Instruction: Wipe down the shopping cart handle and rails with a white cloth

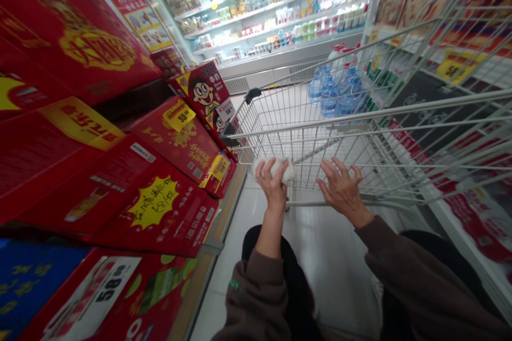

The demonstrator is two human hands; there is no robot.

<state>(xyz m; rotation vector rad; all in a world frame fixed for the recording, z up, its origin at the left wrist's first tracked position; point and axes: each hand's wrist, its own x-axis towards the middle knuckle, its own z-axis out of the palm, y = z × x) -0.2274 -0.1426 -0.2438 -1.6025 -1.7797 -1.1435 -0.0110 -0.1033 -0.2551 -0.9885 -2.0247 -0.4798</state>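
While a soft white bundle [281, 167] is held in the left grip [273, 184], with the fingers closed around its lower side, the right grip [342, 190] is seen open, its fingers spread and curved. What the bundle is made of cannot be told. The right palm is placed just at the handle [360, 203] of a wire shopping cart [304, 144], but whether it is touching the bar cannot be told. The bundle is located above the handle, in front of the cart's wire basket. Brown sleeves [256, 298] are seen on both forearms, and a tiled floor [332, 261] is visible below the hands.

Along the left side of the aisle, red boxes [176, 144] are stacked, and yellow price tags [178, 115] are attached to them. One box with a cartoon figure [204, 96] is seen near the front corner of the cart. Blue bottled water [336, 93] is seen beyond the far end of the cart. A display with red and white packaging [472, 218] is placed on the right, and lit shelves [272, 10] with many small goods are seen ahead.
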